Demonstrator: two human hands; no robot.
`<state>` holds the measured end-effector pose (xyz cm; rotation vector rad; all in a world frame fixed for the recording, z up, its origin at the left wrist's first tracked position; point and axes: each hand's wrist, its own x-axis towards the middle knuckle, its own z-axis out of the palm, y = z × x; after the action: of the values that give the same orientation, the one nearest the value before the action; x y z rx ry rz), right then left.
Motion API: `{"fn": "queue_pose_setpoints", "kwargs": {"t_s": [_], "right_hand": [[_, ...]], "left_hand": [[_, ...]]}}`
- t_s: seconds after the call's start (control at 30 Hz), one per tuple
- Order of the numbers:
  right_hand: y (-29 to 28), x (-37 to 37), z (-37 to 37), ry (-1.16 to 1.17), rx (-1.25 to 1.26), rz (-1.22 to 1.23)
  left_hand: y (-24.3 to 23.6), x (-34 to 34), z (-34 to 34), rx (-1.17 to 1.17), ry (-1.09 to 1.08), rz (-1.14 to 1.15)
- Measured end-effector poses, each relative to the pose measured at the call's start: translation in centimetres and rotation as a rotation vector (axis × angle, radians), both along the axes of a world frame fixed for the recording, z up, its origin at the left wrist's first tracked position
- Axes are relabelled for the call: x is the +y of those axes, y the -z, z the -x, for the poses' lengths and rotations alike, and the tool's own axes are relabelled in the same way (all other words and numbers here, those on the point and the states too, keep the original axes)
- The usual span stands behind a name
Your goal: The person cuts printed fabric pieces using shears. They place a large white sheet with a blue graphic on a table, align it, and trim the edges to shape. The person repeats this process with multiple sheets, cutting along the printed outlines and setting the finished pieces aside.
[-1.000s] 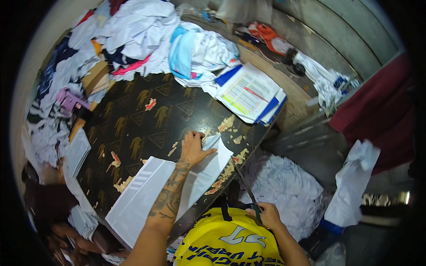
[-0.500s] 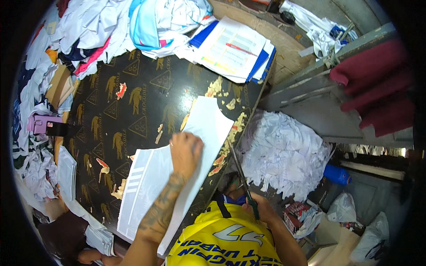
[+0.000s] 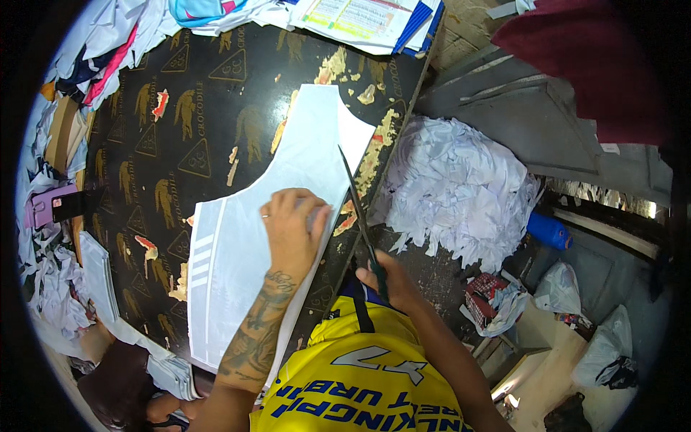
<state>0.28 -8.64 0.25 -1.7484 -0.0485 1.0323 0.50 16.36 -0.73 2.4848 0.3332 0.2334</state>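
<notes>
A white cut fabric piece [image 3: 273, 169], with pale stripes along its left side, lies on the dark patterned tabletop [image 3: 237, 86]. My left hand [image 3: 294, 227] rests on the fabric's middle, fingers bent and apart, pressing down without gripping anything. At the table's right edge my right hand [image 3: 392, 281] is closed around the dark handles of a pair of long scissors [image 3: 354, 193]. Their blades point up and away, with the tip over the fabric's right part, just below its curved notch. Whether the blades have fabric between them, I cannot tell.
White cloth scraps [image 3: 457, 194] form a big heap right of the table. Papers [image 3: 353, 21] and garments [image 3: 151, 36] lie at the far side. A phone [image 3: 68, 207] sits at the left edge, near folded white pieces [image 3: 101, 277]. Another person [image 3: 119, 381] is partly visible lower left.
My right hand has brought the scissors up from beside the table, so their blades now reach over the fabric. My left hand still presses on the fabric. The view has shifted.
</notes>
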Motion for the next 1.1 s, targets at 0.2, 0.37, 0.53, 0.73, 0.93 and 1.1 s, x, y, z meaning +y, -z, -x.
{"fn": "queue_pose_setpoints", "kwargs": {"t_s": [0.2,0.37,0.53,0.73,0.93,1.1], "right_hand": [[-1.0,2.4,-1.0,0.027,-0.012,0.091],[-1.4,2.4,-1.6,-0.014,0.148,0.234],[-2.0,3.3,-1.7,-0.004,0.193,0.285],[-2.6,5.1,-2.3,0.067,0.257,0.182],[-2.1,6.9,-3.4,0.031,0.257,0.269],[-2.3,8.2,-4.3,0.071,0.170,0.196]], "left_hand": [[1.5,2.9,1.3,-0.002,-0.030,-0.063],[2.9,3.0,2.1,0.004,-0.006,-0.080],[3.0,3.0,2.1,0.014,-0.019,-0.076],[3.3,3.4,1.9,-0.004,0.006,-0.092],[3.2,3.3,2.2,0.060,-0.020,-0.081],[3.0,3.3,2.0,0.045,-0.008,-0.066]]}}
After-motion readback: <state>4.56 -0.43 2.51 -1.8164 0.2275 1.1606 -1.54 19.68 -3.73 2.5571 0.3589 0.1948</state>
